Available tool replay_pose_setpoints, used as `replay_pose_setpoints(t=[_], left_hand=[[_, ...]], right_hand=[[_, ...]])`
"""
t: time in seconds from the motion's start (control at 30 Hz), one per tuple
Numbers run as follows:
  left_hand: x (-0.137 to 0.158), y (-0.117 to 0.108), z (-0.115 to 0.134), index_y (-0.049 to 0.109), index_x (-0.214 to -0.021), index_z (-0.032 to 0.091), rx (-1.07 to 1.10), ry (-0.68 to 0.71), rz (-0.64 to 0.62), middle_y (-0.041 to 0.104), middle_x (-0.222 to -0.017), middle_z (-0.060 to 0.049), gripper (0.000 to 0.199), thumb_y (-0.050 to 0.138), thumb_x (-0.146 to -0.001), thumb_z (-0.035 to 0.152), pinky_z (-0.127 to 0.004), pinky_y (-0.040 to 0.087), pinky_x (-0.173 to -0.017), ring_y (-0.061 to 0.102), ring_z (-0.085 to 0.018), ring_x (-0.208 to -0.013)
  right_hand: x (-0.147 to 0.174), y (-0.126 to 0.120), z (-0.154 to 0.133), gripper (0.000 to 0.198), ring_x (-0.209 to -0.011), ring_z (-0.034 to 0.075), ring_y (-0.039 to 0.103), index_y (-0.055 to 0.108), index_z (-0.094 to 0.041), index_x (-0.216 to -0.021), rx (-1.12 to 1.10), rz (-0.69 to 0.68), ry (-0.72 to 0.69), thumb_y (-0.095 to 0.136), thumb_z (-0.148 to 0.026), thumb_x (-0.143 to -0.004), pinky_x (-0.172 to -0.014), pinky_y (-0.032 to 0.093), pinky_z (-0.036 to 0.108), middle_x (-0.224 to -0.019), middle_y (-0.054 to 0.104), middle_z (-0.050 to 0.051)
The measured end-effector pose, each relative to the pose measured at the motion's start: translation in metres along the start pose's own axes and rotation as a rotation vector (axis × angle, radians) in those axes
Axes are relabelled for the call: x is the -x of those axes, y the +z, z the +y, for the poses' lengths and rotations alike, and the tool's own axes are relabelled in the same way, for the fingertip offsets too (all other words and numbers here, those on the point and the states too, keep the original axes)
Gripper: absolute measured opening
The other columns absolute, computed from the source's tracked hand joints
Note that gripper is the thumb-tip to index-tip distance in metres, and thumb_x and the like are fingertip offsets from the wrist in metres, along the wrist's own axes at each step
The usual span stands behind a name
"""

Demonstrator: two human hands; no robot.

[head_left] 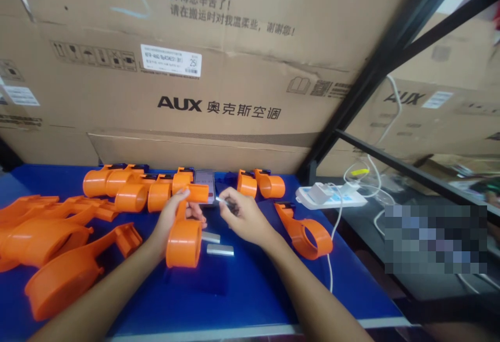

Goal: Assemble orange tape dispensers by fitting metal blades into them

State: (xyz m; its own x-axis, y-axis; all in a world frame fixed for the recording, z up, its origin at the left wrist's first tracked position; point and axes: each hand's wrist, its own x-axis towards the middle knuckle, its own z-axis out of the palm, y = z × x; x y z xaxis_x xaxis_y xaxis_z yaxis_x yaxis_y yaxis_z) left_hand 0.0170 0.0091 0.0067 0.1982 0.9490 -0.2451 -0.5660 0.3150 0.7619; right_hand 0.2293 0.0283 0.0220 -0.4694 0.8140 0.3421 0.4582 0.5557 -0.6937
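I see the left hand [173, 212] closed around the handle of an orange plastic tape dispenser [183, 245], which is at the centre of the frame, its ring hanging downward. The right hand [244, 214], just beside it, pinches a small silvery piece [219, 199] at the fingertips. Two metal strips [220, 249] lie below on the blue table [250, 300]; a smartphone [205, 179] stands behind.

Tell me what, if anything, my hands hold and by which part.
Your left hand grips an orange plastic piece by its upper end, above the ring. Your right hand seems to pinch something small and pale; which part is unclear.
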Motion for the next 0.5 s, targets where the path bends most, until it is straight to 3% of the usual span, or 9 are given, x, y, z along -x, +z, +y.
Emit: replay_pose_setpoints(t=[0.17,0.37,0.5], left_hand=[[0.002,0.006,-0.009,0.064,-0.072,0.014,-0.072,0.07,0.038,0.069,-0.061,-0.006,0.038,0.07,-0.085,0.05,-0.032,0.059,-0.056,0.069,-0.022,-0.055],[0.009,0.012,-0.012,0.063,-0.094,0.015,-0.135,0.111,0.037,0.076,-0.072,-0.009,0.038,0.071,-0.086,0.051,-0.03,0.056,-0.052,0.073,-0.024,-0.058],[0.011,0.012,-0.012,0.061,-0.097,0.016,-0.14,0.137,0.012,0.078,-0.078,-0.01,0.039,0.074,-0.084,0.05,-0.03,0.056,-0.054,0.075,-0.024,-0.059]], right_hand=[[-0.003,0.01,0.002,0.021,-0.075,0.016,0.064,0.068,-0.02,-0.107,-0.164,0.227,-0.011,0.056,-0.037,-0.101,-0.066,0.05,0.027,-0.088,0.071,0.003],[-0.004,0.012,0.001,0.025,-0.083,0.019,0.07,0.073,-0.022,-0.113,-0.252,0.282,0.004,0.059,-0.038,-0.1,-0.076,0.057,0.031,-0.101,0.077,0.005],[-0.003,0.008,0.0,0.024,-0.094,0.021,0.073,0.075,-0.023,-0.113,-0.215,0.287,0.001,0.061,-0.037,-0.1,-0.086,0.058,0.035,-0.106,0.078,0.006]])
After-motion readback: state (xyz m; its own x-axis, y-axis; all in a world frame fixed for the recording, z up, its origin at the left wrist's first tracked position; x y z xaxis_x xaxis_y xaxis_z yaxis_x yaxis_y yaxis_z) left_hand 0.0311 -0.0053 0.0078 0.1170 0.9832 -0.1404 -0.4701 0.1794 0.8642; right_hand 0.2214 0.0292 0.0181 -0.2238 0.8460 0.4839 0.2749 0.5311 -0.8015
